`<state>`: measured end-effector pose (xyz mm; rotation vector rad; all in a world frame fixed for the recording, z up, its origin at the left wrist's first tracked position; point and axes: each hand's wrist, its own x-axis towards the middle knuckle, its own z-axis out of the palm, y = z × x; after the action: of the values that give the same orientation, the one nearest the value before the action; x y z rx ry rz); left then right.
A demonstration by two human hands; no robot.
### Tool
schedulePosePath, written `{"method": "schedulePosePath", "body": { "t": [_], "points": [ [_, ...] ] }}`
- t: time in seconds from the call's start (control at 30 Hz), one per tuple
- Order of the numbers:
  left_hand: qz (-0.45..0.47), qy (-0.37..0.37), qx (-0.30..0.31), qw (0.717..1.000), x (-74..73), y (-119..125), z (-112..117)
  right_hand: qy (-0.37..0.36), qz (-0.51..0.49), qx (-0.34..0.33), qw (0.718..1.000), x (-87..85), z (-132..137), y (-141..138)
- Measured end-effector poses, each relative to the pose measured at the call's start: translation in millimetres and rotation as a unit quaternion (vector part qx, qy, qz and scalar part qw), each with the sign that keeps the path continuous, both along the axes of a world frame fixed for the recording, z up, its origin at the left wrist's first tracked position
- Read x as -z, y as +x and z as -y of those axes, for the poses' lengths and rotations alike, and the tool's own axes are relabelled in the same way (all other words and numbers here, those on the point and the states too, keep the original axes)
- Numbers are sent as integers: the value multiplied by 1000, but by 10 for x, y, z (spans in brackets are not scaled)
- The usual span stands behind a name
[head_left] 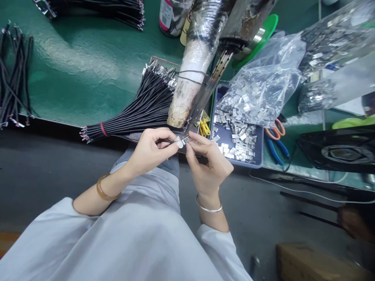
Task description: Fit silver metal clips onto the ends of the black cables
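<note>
At the bench edge, my left hand point(155, 147) is closed in a pinch on what looks like a black cable, its end mostly hidden by the fingers. Something white covers the left thumb tip. Opposite it, my right hand point(206, 158) pinches a small silver metal terminal point(185, 140) close to the left fingertips. Whether cable and terminal touch, I cannot tell. Just behind the hands lies a bundle of black cables point(137, 105), tied with a red band point(103, 129); many of its far ends carry metal pieces. The hot-air nozzle point(218, 72) points down close above the fingers.
A wrapped white tube point(187, 86) hangs over the bundle. To the right, a blue tray point(258, 156) holds loose metal terminals and a plastic bag point(263, 74). Pliers point(275, 144), a yellow cutter point(204, 127), a black fan-like device point(340, 150) and more cables point(16, 74) lie around.
</note>
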<state>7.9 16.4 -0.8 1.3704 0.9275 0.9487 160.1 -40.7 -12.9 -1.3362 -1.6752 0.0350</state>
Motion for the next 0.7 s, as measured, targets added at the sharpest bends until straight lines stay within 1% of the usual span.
{"method": "schedulePosePath", "body": {
  "t": [0.07,0.13,0.17,0.23,0.3,0.33,0.37,0.43,0.5,0.6,0.63,0.7],
  "points": [
    [6,-20,6,1000,-5,2,-4,18,30,-9,999,-7,-1,4],
    [8,-33,2,999,-6,8,1,23,34,-15,999,2,13,13],
    [8,-38,1,999,-5,11,6,19,15,-12,1000,11,25,21],
    [6,-45,2,999,-3,15,15,8,-56,17,998,26,54,43],
    [1,-42,3,999,-3,13,23,21,-113,41,992,25,80,66],
    [-3,-35,5,999,-4,10,25,32,-117,39,992,15,87,74],
    [-8,-25,7,1000,-5,7,26,38,-100,24,994,1,88,80],
    [-16,-6,12,1000,-6,-1,27,33,-36,-25,998,-33,77,84],
    [-16,3,12,1000,-3,-7,28,28,27,-58,998,-53,58,87],
    [-6,-13,12,1000,0,-14,35,49,75,-62,994,-28,48,106],
    [-3,-22,12,1000,0,-15,39,55,70,-55,994,-8,53,113],
    [0,-38,5,999,-3,-15,46,73,24,-31,997,29,71,118]
  ]
}}
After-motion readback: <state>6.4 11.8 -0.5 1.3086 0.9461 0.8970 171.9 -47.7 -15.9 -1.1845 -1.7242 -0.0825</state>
